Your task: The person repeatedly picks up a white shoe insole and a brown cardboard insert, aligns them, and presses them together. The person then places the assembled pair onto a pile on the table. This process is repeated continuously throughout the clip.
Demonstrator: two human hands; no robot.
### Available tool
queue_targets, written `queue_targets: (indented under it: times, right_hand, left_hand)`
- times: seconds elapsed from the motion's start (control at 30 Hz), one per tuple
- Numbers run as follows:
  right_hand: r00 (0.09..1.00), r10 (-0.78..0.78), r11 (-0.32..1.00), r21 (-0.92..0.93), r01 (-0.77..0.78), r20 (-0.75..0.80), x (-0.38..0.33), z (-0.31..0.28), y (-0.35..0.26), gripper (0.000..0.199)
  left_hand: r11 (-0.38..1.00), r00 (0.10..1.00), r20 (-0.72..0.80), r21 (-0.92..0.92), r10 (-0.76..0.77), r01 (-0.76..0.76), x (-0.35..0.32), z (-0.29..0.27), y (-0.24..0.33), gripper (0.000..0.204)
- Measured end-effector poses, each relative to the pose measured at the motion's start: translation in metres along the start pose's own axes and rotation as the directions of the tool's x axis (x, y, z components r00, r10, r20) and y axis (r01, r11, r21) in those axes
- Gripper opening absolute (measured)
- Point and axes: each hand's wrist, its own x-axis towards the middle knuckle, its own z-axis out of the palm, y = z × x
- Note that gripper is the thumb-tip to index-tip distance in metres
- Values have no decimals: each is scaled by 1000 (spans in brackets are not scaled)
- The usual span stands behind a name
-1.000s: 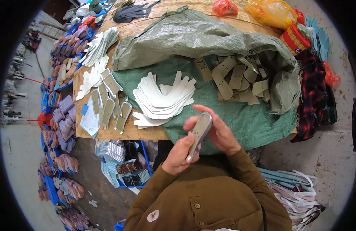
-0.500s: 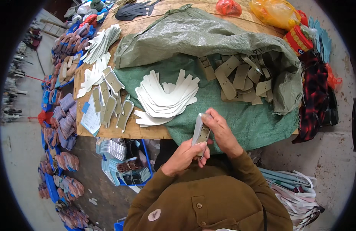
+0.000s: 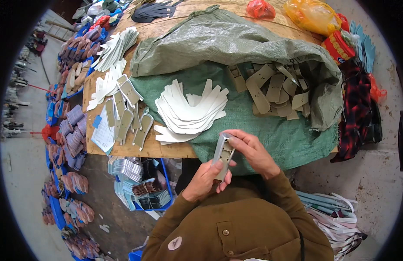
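Observation:
In front of my chest I hold a tan, tongue-shaped piece with small holes (image 3: pixel 225 157), a white strip lying along its left edge and top end. My left hand (image 3: pixel 203 179) grips the lower end, thumb on its face. At the top end, my right hand (image 3: pixel 249 150) pinches the strip against the piece. Just beyond my hands lies a fanned stack of white curved strips (image 3: pixel 188 114). Similar tan pieces (image 3: pixel 271 87) are heaped at the right, by the sack's mouth. To the left lie several tan pieces edged with white (image 3: pixel 123 117).
A green-grey woven sack (image 3: pixel 219 48) covers much of the wooden table (image 3: pixel 162 150). More white strips (image 3: pixel 116 48) lie at the table's left edge. A blue crate (image 3: pixel 166 182) with bundled pieces stands below. Bundles of straps (image 3: pixel 336 222) sit by my right side.
The tan piece has turned, showing more of its holed face, and dropped slightly nearer to me. My right hand has moved down a little with it.

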Motion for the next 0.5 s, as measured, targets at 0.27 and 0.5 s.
queue_targets:
  times: [0.27,0.5]
  right_hand:
    - [991,-105,994,11,104,84,10,29,-2,65]
    - [711,-674,326,-783,530,201,87,22,-10,21]
  left_hand:
    - [988,984,-109,-55,138,-145,-9,-32,-4,55]
    - [135,397,-243,950,885,280,-51,-133,121,52]
